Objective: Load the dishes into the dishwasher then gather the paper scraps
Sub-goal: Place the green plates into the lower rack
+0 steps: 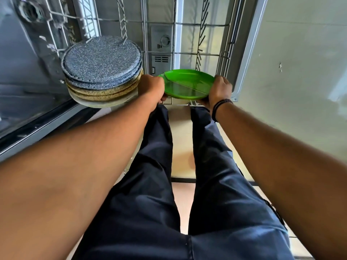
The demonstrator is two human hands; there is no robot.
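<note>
Green plate: held level between both hands, above the near edge of the dishwasher rack; a raised ridge divides its face into sections.
Left hand: its grip is closed on the left rim of the green plate, fingers curled under the edge, knuckles up. It lies just beside the stack of plates.
Right hand: its grip is closed on the right rim of the green plate, thumb on top and fingers underneath. A dark cord bracelet circles the wrist.
Stack of plates: at the near left corner of the rack, speckled blue-grey plates on top, tan speckled ones under them, a pale one at the bottom. The pile sits slightly uneven, and a wire prong of the rack rises behind its top.
Dishwasher rack: pulled out over the open door, grey wire with rows of prongs on the right side; apart from the stack, the visible wire holds no other dishes.
Door: lies flat beneath the rack, with the detergent compartment showing through the wires at the middle.
Person: dark trousers stand at the near end of the door on a pale tiled floor.
</note>
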